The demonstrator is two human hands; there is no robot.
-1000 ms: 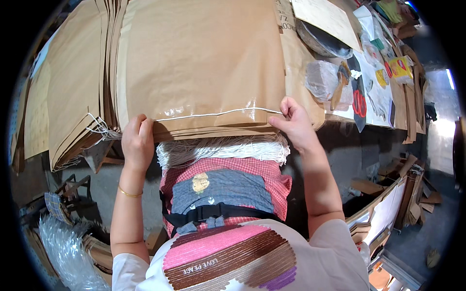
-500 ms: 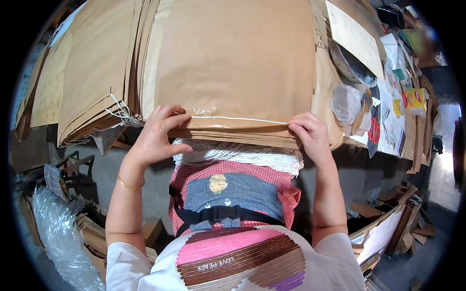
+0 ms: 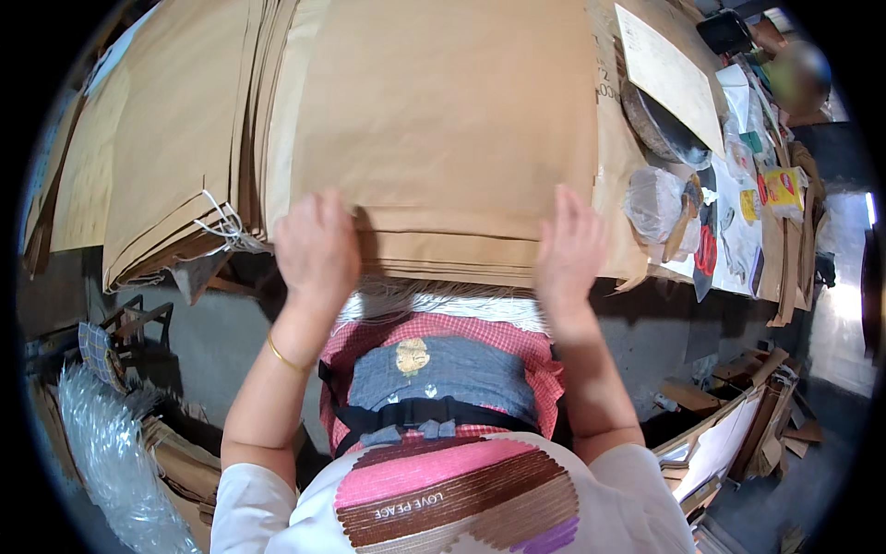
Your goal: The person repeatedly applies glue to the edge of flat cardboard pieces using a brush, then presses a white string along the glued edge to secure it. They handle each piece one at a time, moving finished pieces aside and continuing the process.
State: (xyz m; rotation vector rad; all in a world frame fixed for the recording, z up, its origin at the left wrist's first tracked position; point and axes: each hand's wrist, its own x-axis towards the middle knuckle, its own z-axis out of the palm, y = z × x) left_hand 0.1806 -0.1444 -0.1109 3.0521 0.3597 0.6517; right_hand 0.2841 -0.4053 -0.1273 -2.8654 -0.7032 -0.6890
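A stack of large brown paper sheets [image 3: 443, 120] lies in front of me, its layered near edges facing me. My left hand [image 3: 318, 247] is over the near left part of the stack, fingers stretched forward and smeared by motion. Near the right end of the same edge, my right hand [image 3: 570, 245] has its fingers extended and blurred too. Neither hand shows anything in it. Below the stack's edge hangs a bundle of white strings [image 3: 443, 307], partly hidden by the paper and my hands.
Left of the stack are more brown paper layers [image 3: 171, 138] tied with white string [image 3: 221, 222]. To the right lie a plastic bag [image 3: 653, 198], red-handled scissors [image 3: 705, 249], a bowl [image 3: 651, 125] under a pale board [image 3: 669, 78], and a yellow packet [image 3: 783, 189]. Clear plastic strips [image 3: 115, 452] hang lower left.
The white string stretched between my hands along the near edge no longer shows, nor does the clear tape there. My right hand has shifted left, and my left hand has moved slightly right.
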